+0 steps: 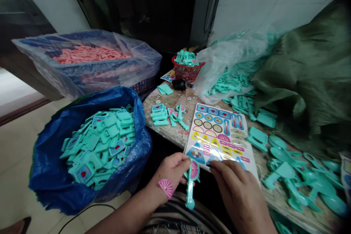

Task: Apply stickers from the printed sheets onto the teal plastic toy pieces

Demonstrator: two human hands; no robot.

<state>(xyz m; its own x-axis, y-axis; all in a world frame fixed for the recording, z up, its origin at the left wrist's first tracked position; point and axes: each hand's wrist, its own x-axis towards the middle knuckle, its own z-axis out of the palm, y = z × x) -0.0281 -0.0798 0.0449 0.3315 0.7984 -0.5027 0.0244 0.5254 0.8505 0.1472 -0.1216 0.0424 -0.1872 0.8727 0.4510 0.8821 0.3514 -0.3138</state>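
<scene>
My left hand (170, 172) is closed on a teal plastic toy piece (190, 184) that has a pink fan-shaped sticker on its round head. A second pink fan sticker (166, 187) is stuck on the back of that wrist. My right hand (236, 186) rests on the near edge of a sticker sheet (219, 131), fingertips pinched at a sticker there. The sheet lies on the table in front of me and carries several coloured stickers.
A blue bag (55, 175) of stickered teal pieces stands at my left. Behind it is a plastic-lined crate of pink pieces (87, 54). A red basket (188, 71), a clear bag of teal parts (233, 76) and loose teal toys (296, 175) cover the table. A green sack (315, 87) lies at the right.
</scene>
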